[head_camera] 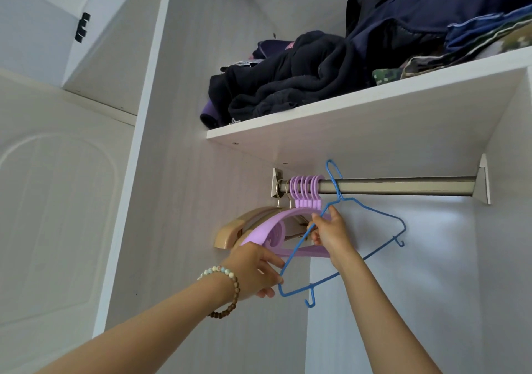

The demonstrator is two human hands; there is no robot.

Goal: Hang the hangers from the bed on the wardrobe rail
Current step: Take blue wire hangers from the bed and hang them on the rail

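Note:
A thin blue wire hanger (383, 215) is tilted in front of the metal wardrobe rail (397, 186), its hook reaching up at the rail just right of the hung ones. My right hand (328, 231) grips it near the neck. My left hand (256, 270), with bead bracelets on the wrist, pinches its lower left corner. Several purple plastic hangers (305, 189) and two beige wooden hangers (230, 230) hang bunched at the rail's left end.
A white shelf (359, 106) sits just above the rail, piled with dark folded clothes (288, 80). The wardrobe's side panel (178, 143) stands to the left, a closed door (57, 201) beyond it. The rail is bare to the right.

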